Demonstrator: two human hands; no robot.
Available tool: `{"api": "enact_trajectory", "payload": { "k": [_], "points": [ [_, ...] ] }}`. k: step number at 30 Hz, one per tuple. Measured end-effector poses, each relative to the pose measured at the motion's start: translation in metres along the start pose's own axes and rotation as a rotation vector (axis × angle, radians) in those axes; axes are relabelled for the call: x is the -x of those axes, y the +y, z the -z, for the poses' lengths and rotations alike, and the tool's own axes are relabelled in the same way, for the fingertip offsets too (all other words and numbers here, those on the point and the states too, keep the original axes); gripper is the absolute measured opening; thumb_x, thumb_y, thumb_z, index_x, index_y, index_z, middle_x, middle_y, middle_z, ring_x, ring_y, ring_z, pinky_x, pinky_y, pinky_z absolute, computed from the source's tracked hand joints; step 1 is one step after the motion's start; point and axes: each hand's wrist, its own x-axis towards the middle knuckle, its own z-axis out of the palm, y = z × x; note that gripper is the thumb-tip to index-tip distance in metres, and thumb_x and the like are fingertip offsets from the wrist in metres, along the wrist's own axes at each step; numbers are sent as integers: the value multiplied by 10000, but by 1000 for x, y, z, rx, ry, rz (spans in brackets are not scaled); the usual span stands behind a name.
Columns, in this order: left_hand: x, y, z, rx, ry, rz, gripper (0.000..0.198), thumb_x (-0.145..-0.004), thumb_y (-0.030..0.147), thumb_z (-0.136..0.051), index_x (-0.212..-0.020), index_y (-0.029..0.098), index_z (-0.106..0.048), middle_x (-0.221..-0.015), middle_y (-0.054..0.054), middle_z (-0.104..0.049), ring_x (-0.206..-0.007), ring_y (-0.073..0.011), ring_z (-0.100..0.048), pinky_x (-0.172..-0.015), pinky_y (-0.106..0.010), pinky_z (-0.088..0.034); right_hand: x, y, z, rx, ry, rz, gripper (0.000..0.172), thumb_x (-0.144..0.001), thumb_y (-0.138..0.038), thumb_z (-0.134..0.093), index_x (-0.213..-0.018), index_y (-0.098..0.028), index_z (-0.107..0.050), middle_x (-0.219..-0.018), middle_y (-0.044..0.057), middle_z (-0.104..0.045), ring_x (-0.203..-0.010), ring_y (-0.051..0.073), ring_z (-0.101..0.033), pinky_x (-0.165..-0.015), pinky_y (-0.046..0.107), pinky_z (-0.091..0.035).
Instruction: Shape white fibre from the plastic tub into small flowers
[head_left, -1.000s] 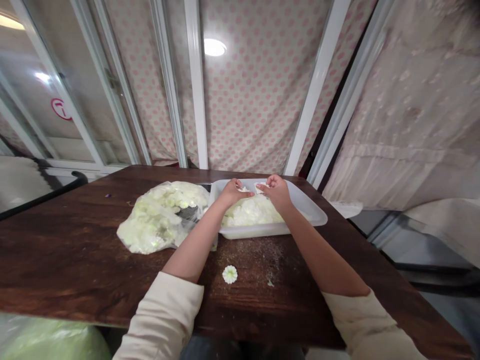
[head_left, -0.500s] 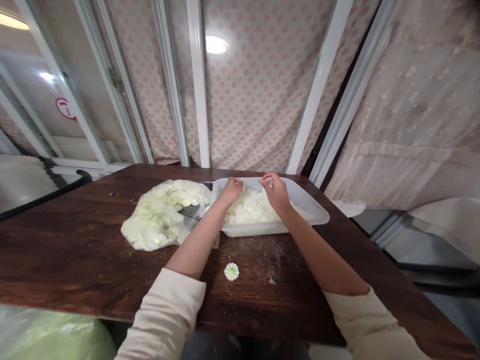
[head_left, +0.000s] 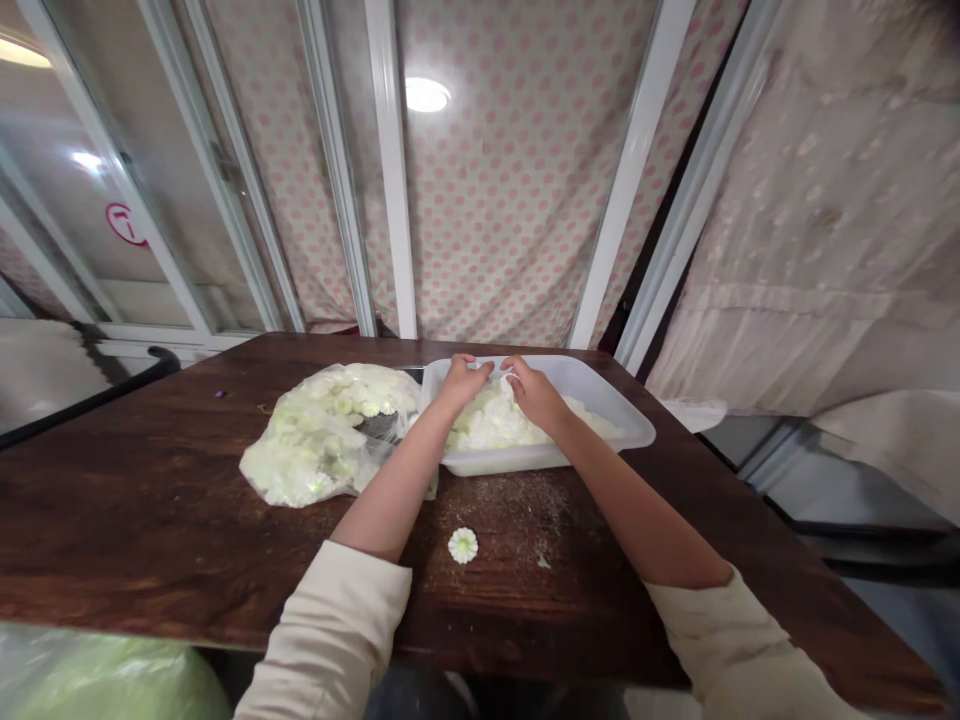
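My left hand is over the left part of a white plastic tub, its fingers apart and nothing visible in them. Close beside it, my right hand has thumb and fingers curled around a small white flower-like piece, mostly hidden by the fingers. Beneath both hands, a heap of white pieces fills much of the tub. A single scalloped white flower-shaped piece with a pale green centre lies on the table between my forearms.
Left of the tub, a clear plastic bag of pale flower-like pieces lies on the dark wooden table. White crumbs are scattered near the tub's front. Below the table's left edge is a bag with green contents. Curtained window frames stand behind.
My right hand has moved left and slightly down, closer to my left hand. The fingers of my left hand have spread from a pinch.
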Motion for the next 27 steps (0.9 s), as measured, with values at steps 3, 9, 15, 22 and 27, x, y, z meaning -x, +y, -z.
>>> {"api": "enact_trajectory", "payload": {
  "k": [3, 9, 15, 22, 27],
  "points": [
    [2, 2, 0, 12, -18, 67, 410, -748, 312, -485, -1094, 142, -345, -779, -49, -556, -556, -107, -457, -485, -218, -342, -2, 5, 0, -42, 70, -25, 147, -791, -196, -462, -916, -204, -538, -755, 24, -631, -721, 183, -592, -677, 287, -419],
    [6, 4, 1, 44, -34, 34, 446, -723, 116, -467, -1149, 121, -336, -718, -29, -568, -479, -82, -437, -452, -203, -347, -3, 4, -1, -54, 131, -67, 14, -738, -200, -574, -726, -204, -571, -718, 18, -663, -750, 185, -632, -655, 267, -433],
    [10, 5, -1, 308, -222, 45, 421, -770, 6, -431, -1173, 81, -334, -649, 0, -525, -556, -107, -587, -624, -281, -511, -1, -2, 2, -72, 164, -121, 146, -772, -272, -554, -664, -188, -505, -531, -16, -577, -519, 135, -564, -542, 232, -378],
    [9, 6, -1, 308, -198, -37, 275, -795, 35, -459, -1065, 81, -446, -663, -3, -540, -539, -100, -600, -577, -272, -529, -2, 0, 3, 87, 207, -136, 253, -809, -351, -516, -622, -192, -456, -483, -22, -488, -482, 124, -448, -509, 232, -285],
    [9, 8, 1, 186, -164, -168, 196, -811, 83, -439, -1000, 108, -489, -678, -9, -570, -429, -67, -540, -396, -176, -413, -2, -1, 3, 272, 165, -123, 344, -874, -368, -416, -584, -186, -447, -536, 17, -501, -525, 135, -426, -520, 247, -237]
  ]
}}
